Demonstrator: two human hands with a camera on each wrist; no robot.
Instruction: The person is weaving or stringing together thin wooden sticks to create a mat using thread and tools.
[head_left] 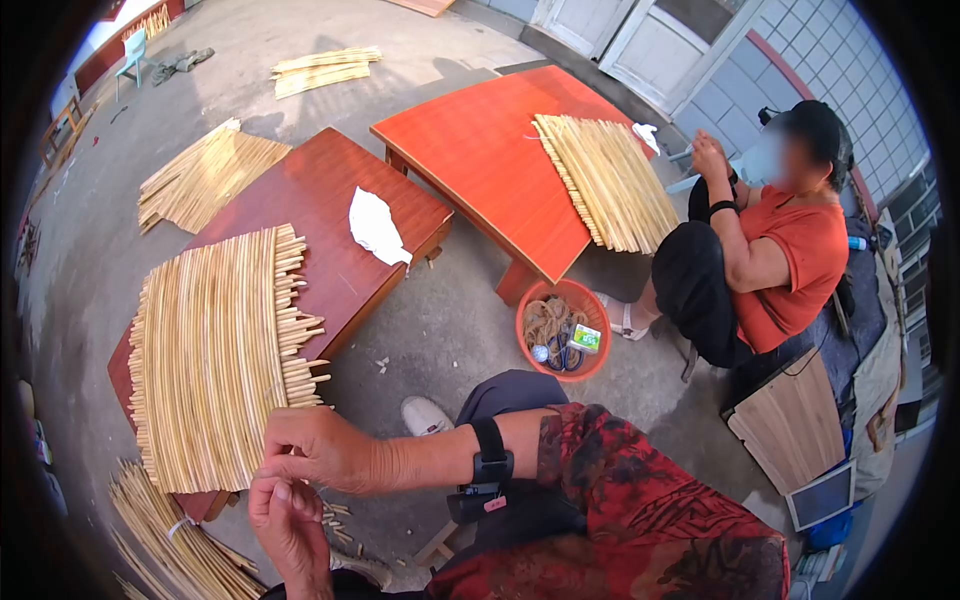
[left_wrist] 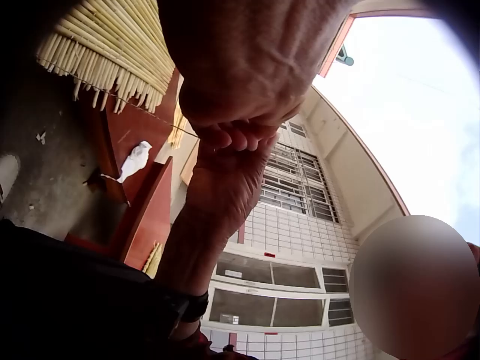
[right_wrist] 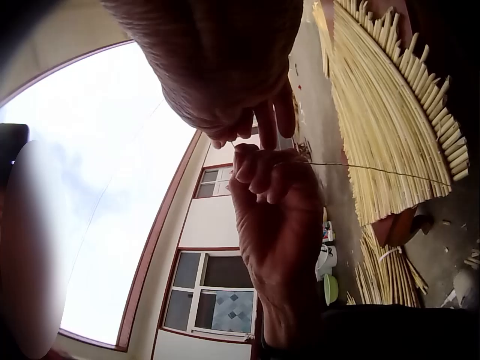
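A thin string runs from the edge of a mat of pale reed-like sticks to my two hands, which meet just off the mat's near corner. My left hand has its fingers curled, and the string goes in between them in the right wrist view. Above it, my right hand pinches at the string with thumb and fingertips, close against the left fingers. The mat lies on a dark red table, its stick ends uneven along the right side. The string's far end is hidden among the fingers.
A bundle of sticks lies below the mat. White cloth rests on the red table. Beyond is an orange table with another mat. An orange basket holds string and scissors. A seated person is at right.
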